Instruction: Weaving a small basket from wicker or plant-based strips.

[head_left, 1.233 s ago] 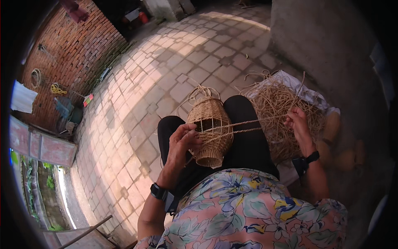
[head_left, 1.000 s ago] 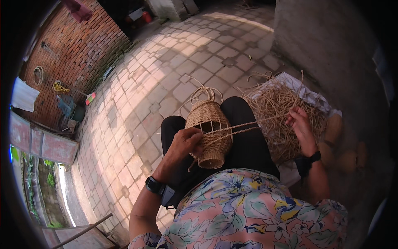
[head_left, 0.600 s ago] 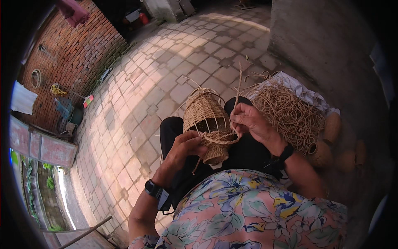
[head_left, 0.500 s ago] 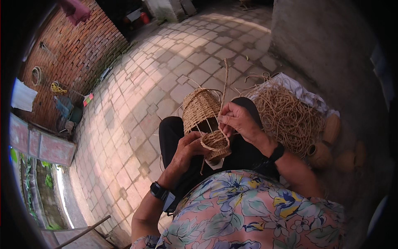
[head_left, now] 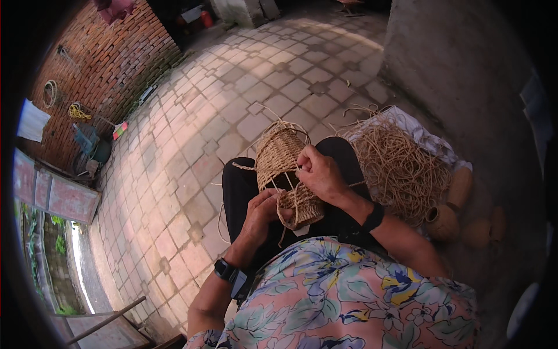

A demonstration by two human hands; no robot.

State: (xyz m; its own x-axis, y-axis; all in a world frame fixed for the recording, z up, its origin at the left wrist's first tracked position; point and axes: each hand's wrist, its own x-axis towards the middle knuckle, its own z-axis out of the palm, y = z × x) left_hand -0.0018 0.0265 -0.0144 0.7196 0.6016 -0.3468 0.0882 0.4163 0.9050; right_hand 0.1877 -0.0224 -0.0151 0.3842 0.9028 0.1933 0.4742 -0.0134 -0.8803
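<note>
A woven straw basket (head_left: pixel 278 152) lies across my lap between my knees. Thin pale cords span a gap between its larger body and a smaller woven section (head_left: pixel 307 210) nearer to me. My left hand (head_left: pixel 263 210) grips the left side of this smaller section, some fingers hidden by it. Above the gap, my right hand (head_left: pixel 322 174) is closed in a pinch by the cords; a strand seems to be between finger and thumb, mostly hidden. A twisted rope end (head_left: pixel 244 167) sticks out to the left of the larger body.
To my right, a heap of loose straw rope (head_left: pixel 401 166) lies on a white sheet (head_left: pixel 427 139). Beside it sit several small woven vessels (head_left: pixel 443 223). Paving tiles (head_left: pixel 174 168) stretch ahead and left, toward a brick wall (head_left: pixel 110 64). A plain wall (head_left: pixel 459 75) stands right.
The long rope that stood upright by my right hand no longer does; a twisted end now points left. My right hand has moved left and turned palm-down. The smaller section has tilted.
</note>
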